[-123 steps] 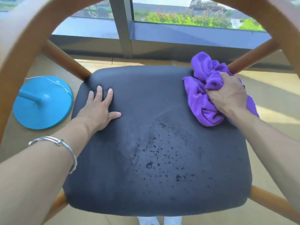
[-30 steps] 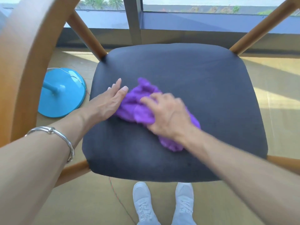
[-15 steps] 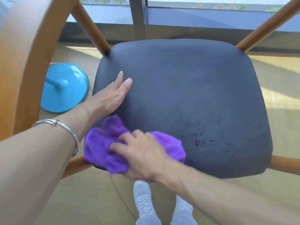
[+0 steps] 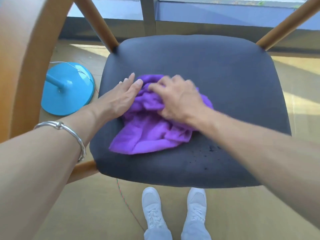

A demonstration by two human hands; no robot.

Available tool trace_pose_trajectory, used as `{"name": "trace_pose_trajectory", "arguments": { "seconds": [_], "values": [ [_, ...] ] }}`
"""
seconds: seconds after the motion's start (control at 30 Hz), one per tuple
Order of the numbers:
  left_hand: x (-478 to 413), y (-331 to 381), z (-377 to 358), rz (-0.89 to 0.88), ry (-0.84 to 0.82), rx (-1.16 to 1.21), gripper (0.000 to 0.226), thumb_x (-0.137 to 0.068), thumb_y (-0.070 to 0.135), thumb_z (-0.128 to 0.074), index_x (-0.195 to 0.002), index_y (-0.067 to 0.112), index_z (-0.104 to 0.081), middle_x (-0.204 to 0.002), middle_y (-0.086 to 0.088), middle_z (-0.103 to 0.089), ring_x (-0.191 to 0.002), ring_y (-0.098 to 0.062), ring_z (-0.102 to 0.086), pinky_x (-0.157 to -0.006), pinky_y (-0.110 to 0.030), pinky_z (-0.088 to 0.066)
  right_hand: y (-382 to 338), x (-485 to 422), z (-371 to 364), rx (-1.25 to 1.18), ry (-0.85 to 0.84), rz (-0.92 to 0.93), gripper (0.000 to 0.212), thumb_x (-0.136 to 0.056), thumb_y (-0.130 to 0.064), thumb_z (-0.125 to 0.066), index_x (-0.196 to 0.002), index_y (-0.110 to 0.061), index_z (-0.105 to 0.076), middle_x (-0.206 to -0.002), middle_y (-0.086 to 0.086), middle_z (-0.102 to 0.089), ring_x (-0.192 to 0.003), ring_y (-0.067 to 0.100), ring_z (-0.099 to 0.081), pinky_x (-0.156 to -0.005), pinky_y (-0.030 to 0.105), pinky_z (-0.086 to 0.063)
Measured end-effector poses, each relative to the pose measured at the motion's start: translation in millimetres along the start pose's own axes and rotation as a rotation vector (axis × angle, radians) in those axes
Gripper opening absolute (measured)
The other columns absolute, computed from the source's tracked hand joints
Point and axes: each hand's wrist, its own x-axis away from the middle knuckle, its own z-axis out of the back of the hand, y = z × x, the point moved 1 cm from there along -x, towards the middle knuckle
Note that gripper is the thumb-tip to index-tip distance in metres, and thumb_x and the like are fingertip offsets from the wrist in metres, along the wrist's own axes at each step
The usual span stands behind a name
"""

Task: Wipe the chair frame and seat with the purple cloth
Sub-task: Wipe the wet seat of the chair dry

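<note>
The chair's dark grey seat fills the middle of the head view, with its wooden frame curving up at the left. A bunched purple cloth lies on the left half of the seat. My right hand sits on top of the cloth with its fingers curled into the folds, slightly blurred. My left hand lies flat on the seat with straight fingers, touching the cloth's left edge. Dark wet specks show on the seat near its front edge.
A blue round lamp base with a thin cord stands on the floor left of the chair. Two wooden struts rise at the seat's far corners before a window wall. My white shoes stand below the seat's front edge.
My right hand has swept the cloth from the seat's front left corner back up toward the middle left, beside my left hand. The left hand has stayed flat on the seat.
</note>
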Motion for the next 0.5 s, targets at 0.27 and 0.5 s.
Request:
{"name": "trace_pose_trajectory", "arguments": {
  "seconds": [0.27,0.5],
  "values": [
    [3.1,3.0,-0.8,-0.006,-0.003,-0.004,0.051,-0.102,0.039,-0.014,-0.15,0.022,-0.008,-0.158,0.006,0.002,-0.145,-0.012,0.004,-0.108,-0.019,0.0,82.8,-9.0,-2.0,-0.253,0.046,-0.307,0.079,-0.062,-0.077,-0.054,-0.13,-0.036,-0.048,-0.134,-0.004,-0.053,-0.126,0.027,-0.045,-0.099,0.048,-0.042],
    [-0.2,1.7,-6.7,0.027,0.015,0.007,0.056,-0.101,0.044,-0.018,-0.15,0.024,-0.003,-0.158,0.006,0.001,-0.144,-0.011,0.005,-0.111,-0.023,0.0,65.4,6.1,9.6,-0.124,-0.19,-0.233,0.122,-0.045,-0.077,-0.073,-0.147,-0.037,-0.02,-0.153,0.005,-0.027,-0.138,0.029,-0.028,-0.107,0.05,-0.034]
  ]
}}
